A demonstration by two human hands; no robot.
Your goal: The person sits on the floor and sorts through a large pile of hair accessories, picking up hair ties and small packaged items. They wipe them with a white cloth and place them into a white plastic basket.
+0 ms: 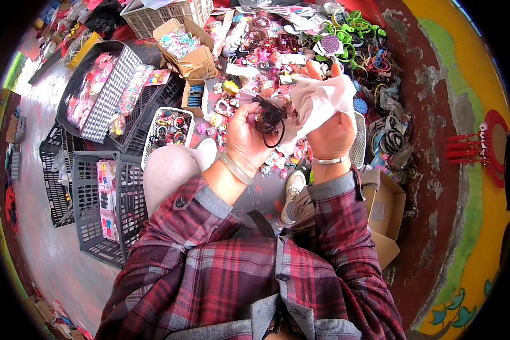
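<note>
A bunch of dark hair ties (271, 120) lies in the fingers of my left hand (242, 135), with a black loop hanging from it. My right hand (333, 136) is closed on a crumpled thin white sheet (323, 97); whether it is paper or plastic I cannot tell. One end of the sheet reaches across toward the hair ties. Both hands are raised above a broad heap of small colourful hair accessories (266, 56). Part of the right fingers is hidden behind the sheet.
To the left stand a white basket of hair ties (151, 137), a grey plastic crate (85, 209) and a black-and-white patterned box (105, 107). Cardboard boxes (203, 62) sit beyond. Green headbands (348, 34) lie at the far right, near a painted wall (464, 102). An open cardboard box (388, 204) is by my right arm.
</note>
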